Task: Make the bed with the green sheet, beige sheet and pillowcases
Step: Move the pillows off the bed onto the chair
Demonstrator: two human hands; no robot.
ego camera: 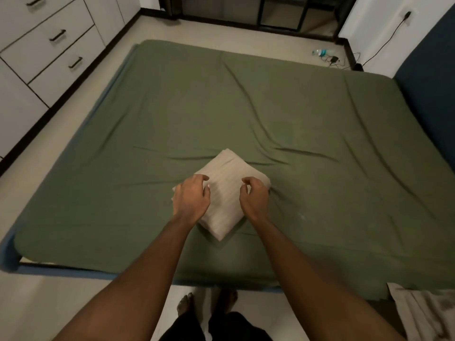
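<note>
The green sheet (246, 114) is spread over the whole mattress, with long wrinkles across it. On it, near the front edge, lies the beige sheet (224, 193), folded into a thick square turned corner-on to me. My left hand (190, 196) rests over its left corner with fingers loosely curled on top. My right hand (253, 194) is over its right side, finger and thumb bent close together; no fabric is lifted between them. More beige striped cloth (423, 313) lies crumpled at the bed's front right corner.
White drawers (49, 45) line the left wall across a strip of floor. A dark blue headboard (430, 82) stands at the right. A plastic bottle (320, 52) and charger cables (337, 60) lie on the floor beyond the bed. My bare feet (209, 303) are at the bed's front edge.
</note>
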